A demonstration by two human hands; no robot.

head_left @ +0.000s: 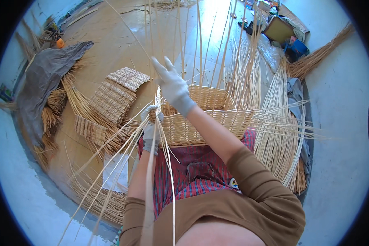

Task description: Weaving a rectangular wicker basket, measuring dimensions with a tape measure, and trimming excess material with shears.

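Note:
A pale rectangular wicker basket (205,128), partly woven, rests on my lap. Long upright rods (200,45) rise from its far side. My left hand (152,119), in a light grey glove, is closed round wicker rods (159,98) at the basket's left end. Loose ends of several rods fan from that grip toward the lower left and down past my lap. Over the basket's left part is my right hand (173,85), gloved as well. Its fingers are stretched out and apart, near an upright rod, and nothing shows in them.
Woven wicker panels (114,96) lie on the floor at left, beside rod bundles and a grey cloth (49,82). A large pile of pale rods (276,135) lies at right. A blue container (297,49) stands among clutter at the far right. White paper (115,172) lies lower left.

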